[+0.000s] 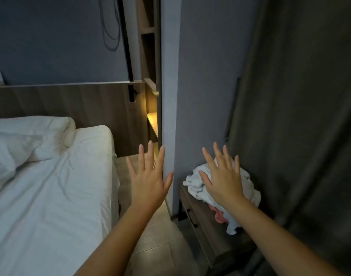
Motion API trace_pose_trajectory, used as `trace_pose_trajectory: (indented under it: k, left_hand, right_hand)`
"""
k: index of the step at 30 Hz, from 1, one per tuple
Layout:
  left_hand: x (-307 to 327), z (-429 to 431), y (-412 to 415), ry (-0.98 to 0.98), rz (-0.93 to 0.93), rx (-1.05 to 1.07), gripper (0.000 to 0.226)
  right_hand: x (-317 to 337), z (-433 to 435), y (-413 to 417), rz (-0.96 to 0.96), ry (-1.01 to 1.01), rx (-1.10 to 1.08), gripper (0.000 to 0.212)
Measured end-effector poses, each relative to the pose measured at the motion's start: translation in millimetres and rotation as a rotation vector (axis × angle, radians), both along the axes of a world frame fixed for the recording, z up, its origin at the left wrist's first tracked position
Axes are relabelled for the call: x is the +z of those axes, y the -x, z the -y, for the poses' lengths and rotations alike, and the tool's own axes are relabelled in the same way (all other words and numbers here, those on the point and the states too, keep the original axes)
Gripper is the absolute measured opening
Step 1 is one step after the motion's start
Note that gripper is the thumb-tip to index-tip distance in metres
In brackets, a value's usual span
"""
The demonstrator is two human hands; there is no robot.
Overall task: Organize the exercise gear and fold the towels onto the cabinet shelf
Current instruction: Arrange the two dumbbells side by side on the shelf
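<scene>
A crumpled white towel (196,187) lies heaped on a low wooden cabinet (205,231) at the lower right, with a pink cloth (220,217) peeking out beneath it. My right hand (223,181) is raised in front of the towel heap with fingers spread straight, holding nothing; whether it touches the towel I cannot tell. My left hand (148,180) is held up beside it over the floor, fingers spread, holding nothing. No exercise gear shows in view.
A bed with white sheets (51,196) and pillows fills the left. A grey wall column (200,76) stands behind the cabinet, dark curtain (300,116) to the right. Wooden shelving with a lit niche (151,120) sits behind the headboard. A tiled floor strip (156,246) runs between bed and cabinet.
</scene>
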State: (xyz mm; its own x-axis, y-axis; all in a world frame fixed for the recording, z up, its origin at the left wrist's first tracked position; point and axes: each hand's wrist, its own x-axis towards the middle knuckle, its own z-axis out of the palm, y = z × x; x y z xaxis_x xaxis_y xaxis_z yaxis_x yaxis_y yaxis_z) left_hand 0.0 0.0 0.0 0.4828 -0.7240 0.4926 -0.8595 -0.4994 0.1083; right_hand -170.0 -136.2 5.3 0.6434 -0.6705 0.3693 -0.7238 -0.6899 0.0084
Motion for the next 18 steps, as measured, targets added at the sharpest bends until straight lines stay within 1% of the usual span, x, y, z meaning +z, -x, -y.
trace_pose_trajectory:
  k: [2, 5, 9, 12, 15, 18]
  left_hand:
    - [-10, 12, -22, -0.032, -0.030, 0.022, 0.077]
    - [-33, 38, -67, -0.054, -0.012, 0.035, 0.078]
    - [-34, 73, -129, -0.060, -0.054, -0.003, 0.078]
    - [-33, 95, -177, -0.067, -0.056, -0.021, 0.077]
    - [-38, 113, -216, -0.120, -0.043, -0.013, 0.076]
    - [-48, 123, -245, -0.154, -0.055, -0.013, 0.076]
  right_hand:
    - [-9, 14, -24, 0.004, -0.004, -0.015, 0.072]
    - [-27, 42, -65, 0.018, 0.037, -0.008, 0.070]
    - [-38, 74, -129, 0.008, 0.057, -0.003, 0.074]
    - [-42, 93, -175, -0.001, 0.029, -0.007, 0.075]
    - [-52, 106, -210, 0.000, -0.002, -0.020, 0.073]
    - [-64, 117, -237, -0.055, -0.054, -0.037, 0.073]
